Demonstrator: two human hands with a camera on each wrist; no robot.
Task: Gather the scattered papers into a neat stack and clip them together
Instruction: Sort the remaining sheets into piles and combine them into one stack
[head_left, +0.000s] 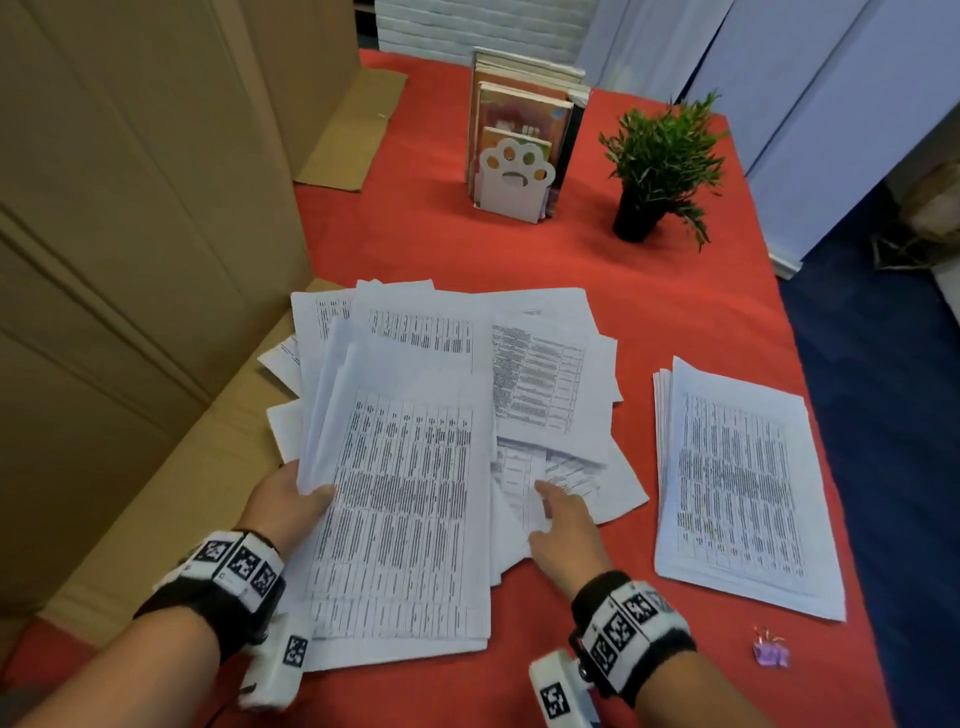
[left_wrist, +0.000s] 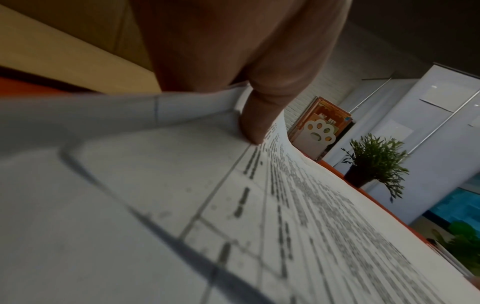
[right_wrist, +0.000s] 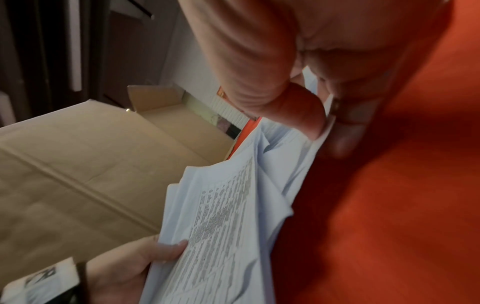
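Observation:
Printed white papers (head_left: 540, 364) lie fanned in a loose heap on the red tablecloth (head_left: 675, 291). My left hand (head_left: 306, 488) grips a bundle of sheets (head_left: 405, 499) by its left edge, thumb on top; the left wrist view shows that thumb (left_wrist: 255, 125) pressing the bundle (left_wrist: 298, 216). My right hand (head_left: 545, 501) pinches the near edge of sheets on the heap's right side; its thumb (right_wrist: 303, 115) and fingers hold the paper (right_wrist: 233, 205) between them. A separate squared stack (head_left: 743, 493) lies to the right. A small purple clip (head_left: 771, 652) rests near the front right.
A paw-shaped bookend with books (head_left: 514, 176) and a potted plant (head_left: 660, 171) stand at the back. Cardboard boxes (head_left: 130, 260) crowd the left side. The table's right edge (head_left: 810, 415) drops to a blue floor.

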